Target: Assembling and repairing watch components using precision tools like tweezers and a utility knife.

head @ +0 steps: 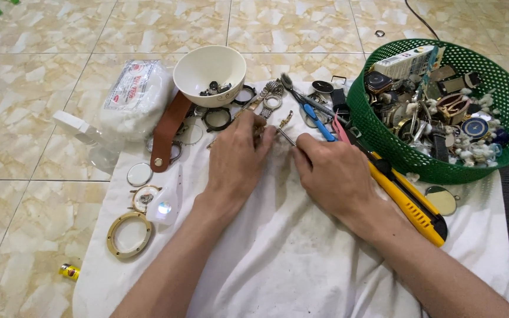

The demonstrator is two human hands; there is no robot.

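While both hands are working over the white cloth (301, 253) spread on the tiled floor (30, 118), the left hand (235, 154) is lying palm-down with its fingers (253, 126) curled onto a small gold-coloured metal piece (284, 119); exactly how it is gripping the piece is hidden. The right hand (332, 172) is pinching a thin metal tool (286, 136), fingers closed tight on it, tip pointing toward the left hand's fingertips. The two hands are sitting close together, nearly touching at the tool.

Just behind the hands: a white bowl (210, 68) holding a few dark small parts, a brown leather strap (168, 129) leaning from the bowl down the cloth, a metal watch bracelet (270, 95), and blue-handled pliers (310, 109). A yellow utility knife (409, 200) is lying just beside the right wrist. A green mesh basket (384, 141) full of watches and parts is sitting on the right. Left of the left forearm: a loose round glass (139, 174) and a tan ring bezel (129, 235).
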